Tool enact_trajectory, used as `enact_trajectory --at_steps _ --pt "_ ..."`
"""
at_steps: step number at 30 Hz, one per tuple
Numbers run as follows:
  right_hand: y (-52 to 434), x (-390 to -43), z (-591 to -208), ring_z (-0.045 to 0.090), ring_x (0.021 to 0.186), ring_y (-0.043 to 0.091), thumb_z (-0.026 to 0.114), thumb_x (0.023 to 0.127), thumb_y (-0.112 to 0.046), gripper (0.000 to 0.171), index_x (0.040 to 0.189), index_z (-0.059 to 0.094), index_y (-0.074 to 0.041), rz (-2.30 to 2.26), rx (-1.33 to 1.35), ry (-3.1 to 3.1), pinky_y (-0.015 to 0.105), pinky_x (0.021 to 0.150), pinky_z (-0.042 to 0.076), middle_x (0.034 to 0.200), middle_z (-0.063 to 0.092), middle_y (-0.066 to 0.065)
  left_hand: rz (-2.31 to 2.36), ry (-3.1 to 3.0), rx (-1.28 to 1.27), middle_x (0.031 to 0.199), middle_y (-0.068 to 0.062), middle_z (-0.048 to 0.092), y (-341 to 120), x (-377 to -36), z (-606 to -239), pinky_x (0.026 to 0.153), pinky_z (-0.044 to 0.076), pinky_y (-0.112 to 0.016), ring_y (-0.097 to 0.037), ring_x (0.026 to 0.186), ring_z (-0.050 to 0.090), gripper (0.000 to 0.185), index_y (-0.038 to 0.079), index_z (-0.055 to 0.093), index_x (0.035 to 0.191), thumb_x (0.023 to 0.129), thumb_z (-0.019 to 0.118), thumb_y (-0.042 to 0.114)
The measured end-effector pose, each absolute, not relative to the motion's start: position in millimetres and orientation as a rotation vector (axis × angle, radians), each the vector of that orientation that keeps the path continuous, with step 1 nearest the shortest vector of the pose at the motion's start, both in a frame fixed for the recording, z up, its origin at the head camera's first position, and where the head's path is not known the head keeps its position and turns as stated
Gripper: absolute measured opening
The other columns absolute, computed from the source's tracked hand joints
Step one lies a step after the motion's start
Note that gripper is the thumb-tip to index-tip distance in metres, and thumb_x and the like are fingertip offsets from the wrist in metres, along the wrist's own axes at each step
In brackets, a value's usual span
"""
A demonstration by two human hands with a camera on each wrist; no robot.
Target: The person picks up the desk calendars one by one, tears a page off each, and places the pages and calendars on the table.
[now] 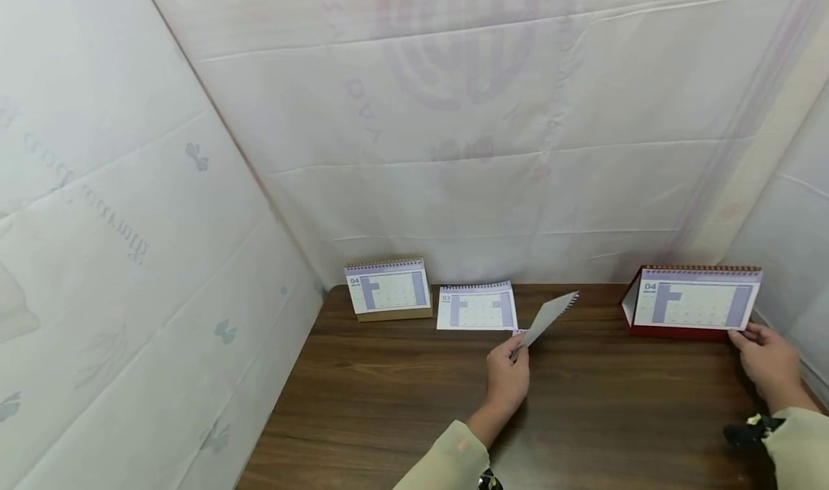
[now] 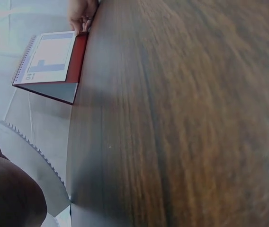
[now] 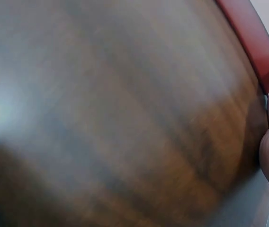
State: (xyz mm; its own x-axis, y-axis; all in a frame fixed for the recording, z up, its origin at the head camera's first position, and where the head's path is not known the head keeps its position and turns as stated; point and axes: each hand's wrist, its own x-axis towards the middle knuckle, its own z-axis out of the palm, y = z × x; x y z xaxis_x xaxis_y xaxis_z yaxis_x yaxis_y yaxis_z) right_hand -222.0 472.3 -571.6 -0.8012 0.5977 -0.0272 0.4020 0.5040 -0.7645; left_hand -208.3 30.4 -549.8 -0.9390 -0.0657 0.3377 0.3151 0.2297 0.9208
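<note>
Nearest the camera, the left hand (image 1: 507,376) pinches the bottom corner of a loose calendar sheet (image 1: 549,316), thumb against curled fingers, so that the page stands tilted off the wooden table (image 1: 401,404) with its torn perforated edge uppermost; the grip is only on a corner, so the sheet could bend, slip or tear at the holes if it is swung quickly. To the right, the right hand (image 1: 767,360) holds the lower right corner of the red-based desk calendar (image 1: 696,299), fingers curled at the base; the wrist view shows the fingertips against the red edge; that calendar stands close to the table's right side and the draped wall, and a push from the fingers could tip the tent-shaped stand or slide it off the edge. Farther back, a flat calendar page marked 03 (image 1: 477,307) lies just beyond the held sheet, and a sweep of that sheet could shift it; at the rear left stands a brown-based desk calendar (image 1: 388,288), well apart from both hands.
</note>
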Motion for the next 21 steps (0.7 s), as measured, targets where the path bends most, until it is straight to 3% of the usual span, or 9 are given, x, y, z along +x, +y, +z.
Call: enact_trajectory --at_steps 3,9,11,14,16,18,21 --pt "475 -226 -568 0.036 0.08 -0.013 0.048 0.112 -0.031 0.062 0.156 0.041 0.011 1.226 -0.909 -2.508 0.014 0.066 0.034 0.15 0.05 0.038 -1.77 -2.214 -0.252 0.124 -0.016 0.08 32 -208 -552 0.099 0.059 -0.027 -0.018 0.119 0.073 0.03 0.005 0.082 0.119 0.096 0.064 -0.004" --pt "478 -229 -554 0.033 0.074 -0.016 0.048 0.11 -0.028 0.064 0.156 0.037 0.015 1.245 -0.88 -2.532 0.012 0.063 0.034 0.14 0.053 0.042 -1.757 -2.259 -0.35 0.119 -0.01 0.082 33 -210 -552 0.094 0.059 -0.023 -0.008 0.11 0.072 0.03 0.008 0.082 0.119 0.099 0.062 -0.003" --pt "476 -229 -550 0.041 0.076 -0.008 0.049 0.11 -0.028 0.065 0.156 0.036 0.016 1.227 -0.868 -2.558 0.012 0.063 0.034 0.147 0.049 0.042 -1.752 -2.271 -0.361 0.119 -0.009 0.082 32 -211 -551 0.093 0.059 -0.022 -0.008 0.11 0.071 0.03 0.009 0.082 0.119 0.1 0.062 -0.003" --pt "471 -226 -550 0.061 0.099 0.023 0.048 0.11 -0.027 0.067 0.158 0.032 0.016 1.235 -0.873 -2.573 0.015 0.066 0.035 0.157 0.041 0.042 -1.749 -2.295 -0.36 0.122 -0.009 0.081 32 -211 -551 0.096 0.059 -0.024 -0.01 0.114 0.071 0.031 0.009 0.082 0.12 0.101 0.061 -0.003" --pt "467 -223 -550 0.056 0.124 0.047 0.047 0.111 -0.029 0.069 0.16 0.028 0.015 1.239 -0.878 -2.577 0.023 0.077 0.047 0.16 0.038 0.042 -1.743 -2.314 -0.358 0.124 -0.009 0.08 32 -212 -552 0.098 0.059 -0.026 -0.012 0.118 0.071 0.032 0.01 0.082 0.121 0.102 0.06 -0.002" --pt "462 -220 -551 0.042 0.142 0.058 0.045 0.111 -0.03 0.071 0.162 0.022 0.015 1.247 -0.89 -2.587 0.041 0.094 0.055 0.163 0.032 0.042 -1.738 -2.334 -0.35 0.126 -0.008 0.08 32 -212 -552 0.101 0.059 -0.027 -0.013 0.12 0.071 0.032 0.01 0.081 0.122 0.102 0.06 -0.002" --pt "453 -214 -551 0.035 0.149 0.06 0.043 0.111 -0.035 0.075 0.163 0.019 0.014 1.243 -0.92 -2.61 0.066 0.117 0.042 0.165 0.028 0.042 -1.726 -2.357 -0.334 0.126 -0.006 0.079 33 -211 -554 0.102 0.059 -0.027 -0.013 0.121 0.071 0.033 0.011 0.082 0.122 0.102 0.059 -0.003"
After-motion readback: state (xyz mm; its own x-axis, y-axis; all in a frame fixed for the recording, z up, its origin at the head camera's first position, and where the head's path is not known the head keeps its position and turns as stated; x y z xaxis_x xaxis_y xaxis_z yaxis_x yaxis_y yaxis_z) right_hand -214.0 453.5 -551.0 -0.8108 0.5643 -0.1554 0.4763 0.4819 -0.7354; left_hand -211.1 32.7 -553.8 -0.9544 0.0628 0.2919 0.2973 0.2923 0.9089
